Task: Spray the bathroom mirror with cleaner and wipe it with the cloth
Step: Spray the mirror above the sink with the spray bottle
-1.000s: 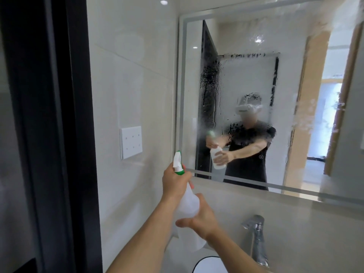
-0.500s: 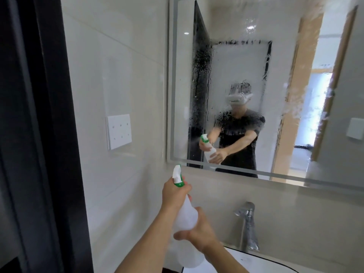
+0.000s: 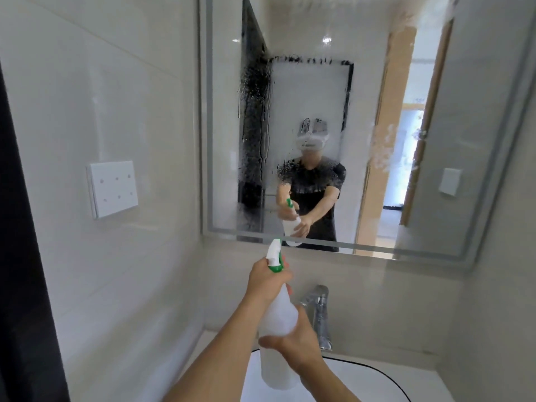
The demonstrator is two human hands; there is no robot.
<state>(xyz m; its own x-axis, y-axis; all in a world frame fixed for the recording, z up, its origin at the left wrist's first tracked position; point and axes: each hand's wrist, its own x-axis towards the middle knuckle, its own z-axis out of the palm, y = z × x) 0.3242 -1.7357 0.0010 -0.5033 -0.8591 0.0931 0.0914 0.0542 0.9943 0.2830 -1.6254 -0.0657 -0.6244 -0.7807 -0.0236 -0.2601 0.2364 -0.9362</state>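
A translucent white spray bottle [image 3: 280, 311] with a white and green nozzle is held up in front of the mirror's lower edge, nozzle pointing at the glass. My left hand [image 3: 266, 281] grips its neck at the trigger. My right hand [image 3: 293, 340] wraps round the bottle's body from the right. The framed bathroom mirror [image 3: 223, 111] carries droplets and runs across its middle and foamy streaks on its right side. It reflects a person holding the bottle. No cloth is in view.
A chrome faucet [image 3: 319, 311] stands just right of the bottle, above a white basin [image 3: 353, 381]. A white switch plate [image 3: 113, 188] is on the tiled wall to the left. A dark door frame [image 3: 17, 256] runs down the far left edge.
The view has tilted down, so the mirror sits higher and the basin and faucet show more. Both hands keep their hold on the bottle, which now sits lower against the mirror.
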